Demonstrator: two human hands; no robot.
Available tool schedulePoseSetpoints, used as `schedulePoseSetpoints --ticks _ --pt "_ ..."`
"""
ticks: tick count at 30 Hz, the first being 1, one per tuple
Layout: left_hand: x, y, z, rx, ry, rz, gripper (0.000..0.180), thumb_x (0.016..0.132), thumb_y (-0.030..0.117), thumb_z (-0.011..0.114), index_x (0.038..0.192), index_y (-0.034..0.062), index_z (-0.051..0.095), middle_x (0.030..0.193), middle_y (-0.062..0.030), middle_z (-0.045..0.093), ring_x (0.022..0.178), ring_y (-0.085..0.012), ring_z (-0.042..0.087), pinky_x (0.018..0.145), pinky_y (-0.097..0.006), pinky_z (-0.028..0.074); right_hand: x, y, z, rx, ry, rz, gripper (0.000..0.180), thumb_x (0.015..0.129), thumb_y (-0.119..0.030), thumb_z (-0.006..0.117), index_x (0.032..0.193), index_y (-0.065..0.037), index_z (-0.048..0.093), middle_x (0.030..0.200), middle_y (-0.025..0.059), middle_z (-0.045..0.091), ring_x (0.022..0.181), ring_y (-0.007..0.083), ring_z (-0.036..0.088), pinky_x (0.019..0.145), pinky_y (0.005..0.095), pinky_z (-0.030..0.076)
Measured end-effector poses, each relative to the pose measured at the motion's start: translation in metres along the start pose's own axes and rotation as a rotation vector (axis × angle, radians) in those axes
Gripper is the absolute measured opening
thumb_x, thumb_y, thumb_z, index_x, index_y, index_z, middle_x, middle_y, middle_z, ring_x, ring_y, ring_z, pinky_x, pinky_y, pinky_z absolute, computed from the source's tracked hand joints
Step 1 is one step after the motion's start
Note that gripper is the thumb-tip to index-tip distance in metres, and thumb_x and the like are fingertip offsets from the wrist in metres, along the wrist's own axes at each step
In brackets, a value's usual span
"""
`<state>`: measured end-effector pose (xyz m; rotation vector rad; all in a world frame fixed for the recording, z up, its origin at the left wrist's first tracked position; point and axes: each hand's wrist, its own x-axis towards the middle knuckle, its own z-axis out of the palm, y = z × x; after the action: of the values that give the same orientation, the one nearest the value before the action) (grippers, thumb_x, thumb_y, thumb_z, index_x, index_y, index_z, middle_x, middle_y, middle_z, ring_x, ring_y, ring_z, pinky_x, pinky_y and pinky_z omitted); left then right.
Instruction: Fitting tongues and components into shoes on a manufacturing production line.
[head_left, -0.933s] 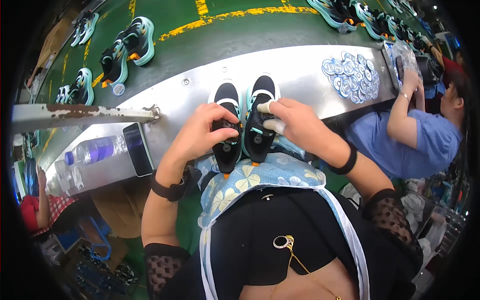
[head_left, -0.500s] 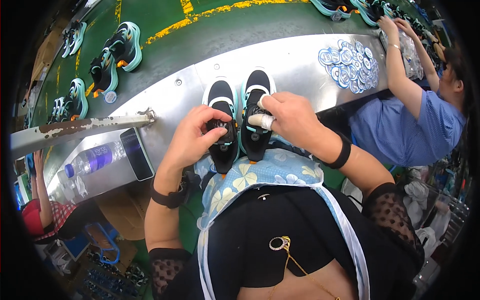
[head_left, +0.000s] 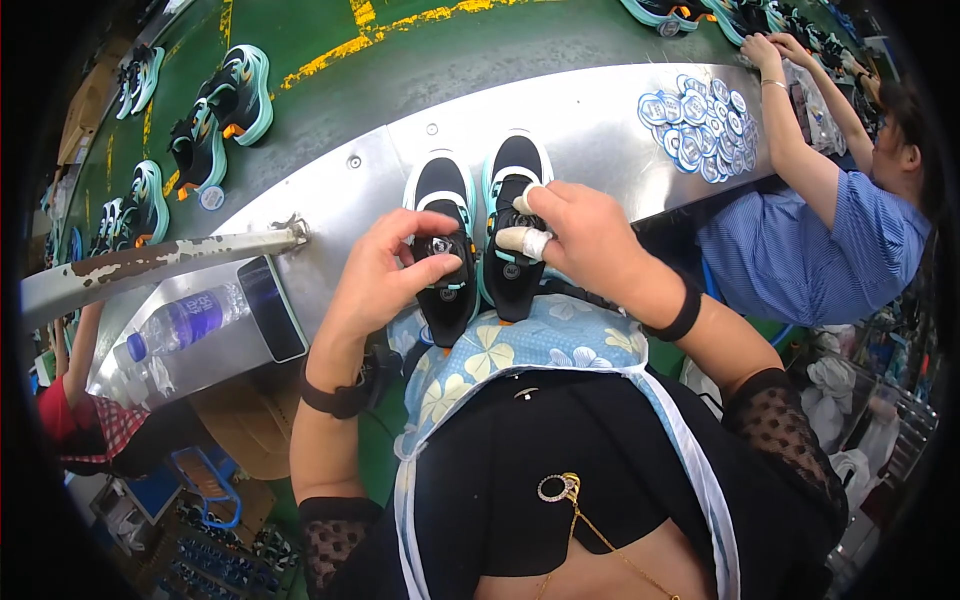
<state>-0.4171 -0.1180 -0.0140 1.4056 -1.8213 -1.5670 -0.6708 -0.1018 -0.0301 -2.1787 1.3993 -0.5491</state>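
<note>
Two black running shoes with mint-green and white soles stand side by side on the metal bench's edge, toes pointing away from me. My left hand (head_left: 385, 268) curls thumb and forefinger around a round dial (head_left: 442, 246) on the tongue of the left shoe (head_left: 440, 182). At the right shoe (head_left: 518, 155), my right hand (head_left: 592, 235) closes its fingers on the tongue area. White coverings wrap its thumb and a finger; what they pinch is partly hidden. Both heels rest against my blue floral apron (head_left: 490, 365).
Round blue-and-white tags (head_left: 700, 130) lie piled on the metal bench (head_left: 590, 105). Similar shoes (head_left: 240, 95) sit on the green surface beyond. A chipped bar (head_left: 160, 262), a water bottle (head_left: 190, 318) and a phone (head_left: 272, 310) are at left. A co-worker in blue (head_left: 815, 250) works at right.
The green surface with its yellow lines and shoes has slid slightly left. My left fingers have shifted a little, showing more of the dial. The co-worker's hands at right have moved left.
</note>
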Motion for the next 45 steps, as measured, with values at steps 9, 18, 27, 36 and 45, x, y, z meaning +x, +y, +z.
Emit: schedulePoseSetpoints --ticks 9,18,27,36,45 --pt "-0.002 -0.009 -0.001 -0.002 -0.051 0.132 0.03 0.08 0.005 0.068 0.109 0.0043 0.067 0.103 -0.0032 0.063 0.087 -0.0124 0.055 0.069 -0.025 0.043 0.002 -0.003 0.001 0.027 0.0 0.003 0.034 0.08 -0.023 0.076 0.106 -0.003 0.064 0.088 0.0151 0.063 0.081 0.0356 0.063 0.069 0.04 0.051" --pt "-0.03 0.038 0.062 -0.707 -0.152 -0.377 0.031 0.103 0.019 0.045 0.121 -0.0045 0.056 0.125 -0.0188 0.057 0.086 -0.0205 0.068 0.052 -0.023 0.05 0.027 0.041 -0.036 0.537 -0.21 0.172 0.034 0.087 -0.017 0.071 0.12 -0.01 0.067 0.099 0.0028 0.067 0.076 0.0076 0.057 0.068 0.0246 0.048" --pt "-0.004 0.015 0.102 -1.112 0.042 -0.391 0.032 0.104 0.024 0.045 0.117 -0.0038 0.055 0.116 -0.0138 0.059 0.103 -0.0255 0.063 0.066 -0.033 0.055 0.03 0.028 0.002 0.535 -0.233 0.004 0.023 0.077 -0.014 0.078 0.097 -0.007 0.07 0.08 0.0014 0.059 0.062 0.0076 0.048 0.055 0.025 0.041" --pt "-0.001 0.015 0.107 -1.046 0.047 -0.406 0.033 0.104 0.021 0.043 0.122 -0.0051 0.052 0.118 -0.0176 0.06 0.111 -0.0281 0.063 0.069 -0.033 0.056 0.031 0.03 -0.01 0.672 -0.375 0.139 0.016 0.078 -0.013 0.076 0.09 -0.006 0.068 0.077 -0.0007 0.059 0.062 0.0071 0.047 0.056 0.0249 0.04" --pt "0.0 0.012 0.108 -1.15 0.02 -0.365 0.036 0.104 0.021 0.042 0.125 -0.0062 0.051 0.123 -0.0186 0.059 0.116 -0.031 0.06 0.081 -0.037 0.056 0.026 0.03 -0.003 0.345 -0.179 -0.124 0.02 0.078 -0.015 0.075 0.094 -0.006 0.067 0.079 0.0057 0.055 0.067 0.0161 0.052 0.061 0.0305 0.044"
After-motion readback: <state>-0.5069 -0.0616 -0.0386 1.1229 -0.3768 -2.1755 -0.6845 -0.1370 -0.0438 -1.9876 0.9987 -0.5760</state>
